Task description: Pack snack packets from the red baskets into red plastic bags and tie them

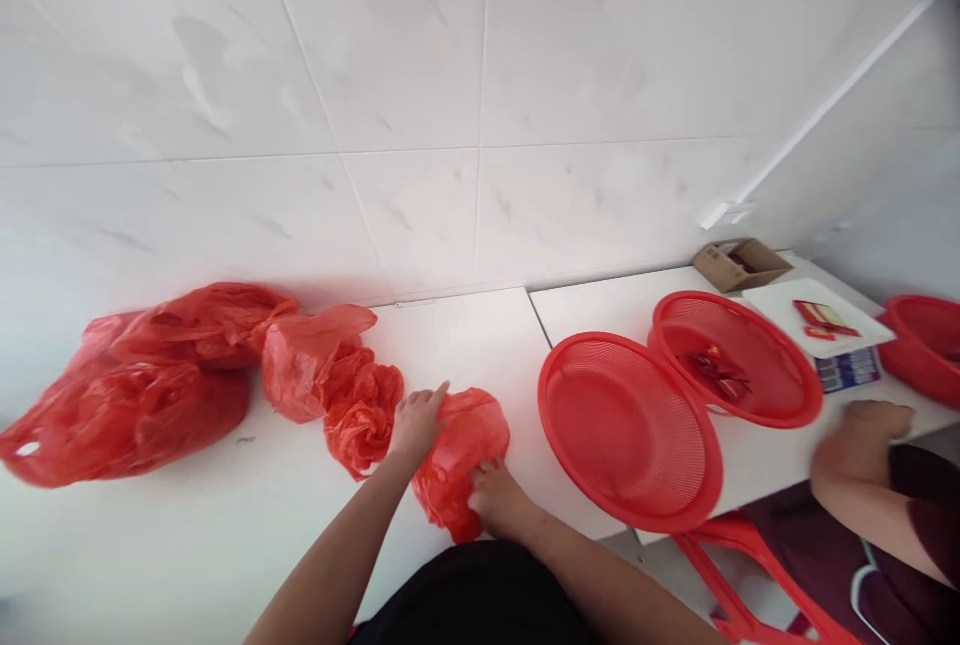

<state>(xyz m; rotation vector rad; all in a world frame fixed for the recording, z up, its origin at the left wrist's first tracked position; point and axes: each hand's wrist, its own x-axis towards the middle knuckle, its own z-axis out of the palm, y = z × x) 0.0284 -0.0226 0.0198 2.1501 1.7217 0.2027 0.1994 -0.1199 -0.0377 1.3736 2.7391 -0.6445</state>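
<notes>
A small red plastic bag (474, 425), thin and crumpled, lies on the white table in front of me. At its upper left edge, my left hand (417, 423) is closed on the plastic with the fingertips partly hidden. My right hand (498, 497) pinches the lower right side of the same bag, its fingers bent into the film. Just left of my left hand is a bunched red plastic bag (364, 415). Beyond it, big filled red bags (180, 385) lie heaped; their contents cannot be made out.
To the right stands a red mesh basket (600, 415). Behind it, another basket (739, 355) holds small red packets. A cardboard box (739, 265) and a white tray (817, 315) with packets are farther back. A co-worker's arm (862, 465) is at the right, beside a red stool (750, 545).
</notes>
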